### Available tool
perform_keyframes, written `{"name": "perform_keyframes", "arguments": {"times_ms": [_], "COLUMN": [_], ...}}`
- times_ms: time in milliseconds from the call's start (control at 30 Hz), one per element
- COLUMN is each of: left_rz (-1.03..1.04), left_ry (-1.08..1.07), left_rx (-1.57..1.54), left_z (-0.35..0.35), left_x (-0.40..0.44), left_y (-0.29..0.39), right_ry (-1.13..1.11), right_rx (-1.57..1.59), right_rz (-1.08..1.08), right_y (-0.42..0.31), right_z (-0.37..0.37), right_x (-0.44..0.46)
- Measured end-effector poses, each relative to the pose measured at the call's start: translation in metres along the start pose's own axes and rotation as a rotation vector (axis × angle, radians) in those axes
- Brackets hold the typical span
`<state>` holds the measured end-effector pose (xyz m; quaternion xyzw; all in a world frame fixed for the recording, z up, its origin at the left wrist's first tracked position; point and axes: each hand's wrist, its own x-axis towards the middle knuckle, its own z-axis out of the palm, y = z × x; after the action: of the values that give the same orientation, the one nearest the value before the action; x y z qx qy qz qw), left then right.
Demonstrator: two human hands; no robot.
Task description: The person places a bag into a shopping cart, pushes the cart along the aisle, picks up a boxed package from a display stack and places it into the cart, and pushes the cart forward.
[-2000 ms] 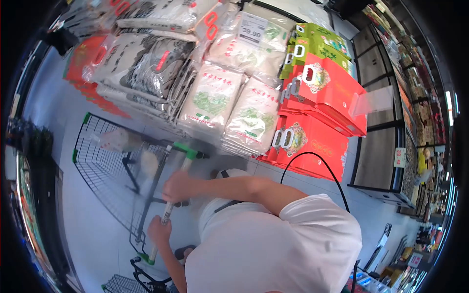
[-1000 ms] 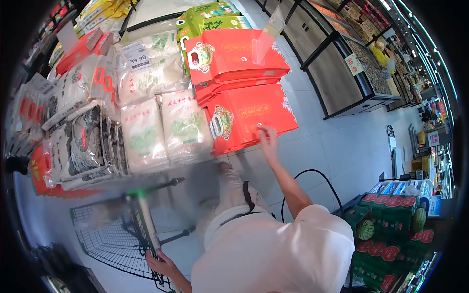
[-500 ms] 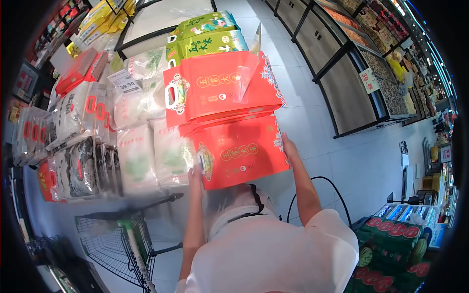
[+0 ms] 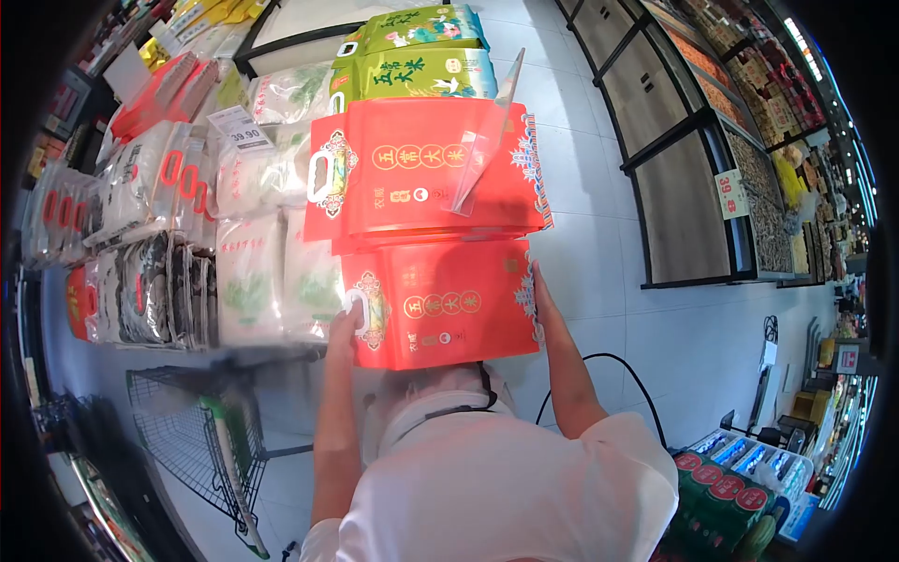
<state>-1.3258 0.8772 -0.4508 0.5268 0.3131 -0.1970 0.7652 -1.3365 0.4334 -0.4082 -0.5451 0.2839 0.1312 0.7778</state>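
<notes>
A red rice bag (image 4: 446, 304) with gold lettering lies between my two hands, close in front of my body. My left hand (image 4: 344, 325) grips its left end beside the white carry handle. Along the right end, my right hand (image 4: 543, 292) presses against the edge, its fingers partly hidden by the bag. Just beyond it rests a stack of similar red rice bags (image 4: 417, 201), carrying a clear plastic sign holder (image 4: 487, 140). Farther back sit green rice bags (image 4: 412, 73).
Clear-wrapped rice bags (image 4: 251, 258) are piled on the left, with a price card (image 4: 239, 128) among them. A shopping cart (image 4: 201, 436) stands at lower left. Bulk-goods bins (image 4: 679, 192) line the right, and green boxes (image 4: 716, 506) are stacked at lower right.
The red rice bag between my hands has turned from a slight tilt to nearly straight and shifted left in view. Both hands have moved left with it. The camera view has shifted too.
</notes>
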Motion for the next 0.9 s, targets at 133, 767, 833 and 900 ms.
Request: {"name": "perform_keyframes", "arguments": {"times_ms": [133, 767, 833, 900], "left_rz": [0.048, 0.328, 0.385, 0.465], "left_ry": [-0.087, -0.196, -0.127, -0.147], "left_rx": [0.019, 0.348, 0.307, 0.321], "left_z": [0.001, 0.092, 0.092, 0.087], "left_x": [-0.015, -0.144, -0.153, -0.183], "left_y": [0.027, 0.046, 0.047, 0.067], "right_ry": [-0.005, -0.159, -0.218, -0.273], "right_rx": [0.001, 0.350, 0.385, 0.396], "right_rz": [0.073, 0.085, 0.083, 0.086], "right_y": [0.003, 0.011, 0.016, 0.011], "right_z": [-0.010, -0.004, 0.008, 0.031], "right_x": [0.017, -0.056, -0.073, -0.100]}}
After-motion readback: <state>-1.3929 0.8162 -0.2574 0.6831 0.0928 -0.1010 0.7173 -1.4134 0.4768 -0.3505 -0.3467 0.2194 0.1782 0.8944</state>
